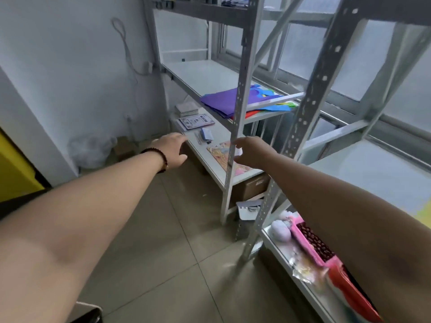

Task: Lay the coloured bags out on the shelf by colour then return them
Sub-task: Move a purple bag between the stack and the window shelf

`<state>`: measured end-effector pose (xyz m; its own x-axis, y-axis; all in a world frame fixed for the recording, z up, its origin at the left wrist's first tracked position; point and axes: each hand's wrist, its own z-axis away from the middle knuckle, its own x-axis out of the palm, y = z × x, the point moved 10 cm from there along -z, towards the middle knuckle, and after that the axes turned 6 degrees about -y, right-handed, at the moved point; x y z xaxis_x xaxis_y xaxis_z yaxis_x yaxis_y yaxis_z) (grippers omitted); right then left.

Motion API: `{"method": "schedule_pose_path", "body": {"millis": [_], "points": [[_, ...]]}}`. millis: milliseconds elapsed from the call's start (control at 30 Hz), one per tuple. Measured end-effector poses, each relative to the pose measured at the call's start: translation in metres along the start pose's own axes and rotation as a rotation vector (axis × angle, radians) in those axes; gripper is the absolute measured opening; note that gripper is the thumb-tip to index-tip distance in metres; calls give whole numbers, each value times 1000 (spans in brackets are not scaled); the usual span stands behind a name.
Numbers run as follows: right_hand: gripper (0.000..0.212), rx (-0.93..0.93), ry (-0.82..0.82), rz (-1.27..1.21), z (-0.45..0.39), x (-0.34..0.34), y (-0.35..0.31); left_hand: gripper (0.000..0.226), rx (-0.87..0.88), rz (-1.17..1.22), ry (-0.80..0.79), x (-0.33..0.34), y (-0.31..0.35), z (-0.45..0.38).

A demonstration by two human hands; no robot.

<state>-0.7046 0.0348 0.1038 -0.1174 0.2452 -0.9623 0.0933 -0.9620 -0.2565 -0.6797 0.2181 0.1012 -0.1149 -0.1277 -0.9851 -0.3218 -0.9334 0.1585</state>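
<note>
A stack of coloured bags (pixel 231 101), purple on top with red, green, yellow and blue edges showing beneath, lies at the near end of the middle white shelf (pixel 198 73). Both my arms reach forward below that shelf. My left hand (pixel 171 150), with a dark bead bracelet at the wrist, hangs with relaxed fingers and holds nothing. My right hand (pixel 250 151) is stretched out beside the shelf's upright post, and a small white scrap shows at its fingers. Neither hand touches the bags.
The lower shelf (pixel 217 169) carries booklets, paper packets and a pink picture sheet. A perforated metal post (pixel 240 89) stands between me and the bags. A second rack at right holds a pink tray (pixel 310 245) and toys. Cardboard boxes sit under the shelves; tiled floor lies below.
</note>
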Motion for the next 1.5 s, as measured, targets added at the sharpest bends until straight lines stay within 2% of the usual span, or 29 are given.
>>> {"method": "schedule_pose_path", "body": {"millis": [267, 533, 733, 1033, 1300, 1500], "points": [[55, 26, -36, 10, -103, 34, -84, 59, 44, -22, -22, -14, -126, -44], [54, 59, -70, -48, -196, 50, -96, 58, 42, -21, -90, 5, -184, -116], [54, 119, -45, -86, -291, 45, -59, 57, 63, -4, -97, 5, -202, -230], [50, 307, -22, -67, -422, 16, 44, 55, 175, -7, -147, -1, -169, -425], [53, 519, 29, -148, -473, 8, 121, 51, 262, 31, -251, 26, -142, -554], [51, 797, 83, -197, -478, 12, 182, 53, 425, -8, -370, 56, -94, -643]]}}
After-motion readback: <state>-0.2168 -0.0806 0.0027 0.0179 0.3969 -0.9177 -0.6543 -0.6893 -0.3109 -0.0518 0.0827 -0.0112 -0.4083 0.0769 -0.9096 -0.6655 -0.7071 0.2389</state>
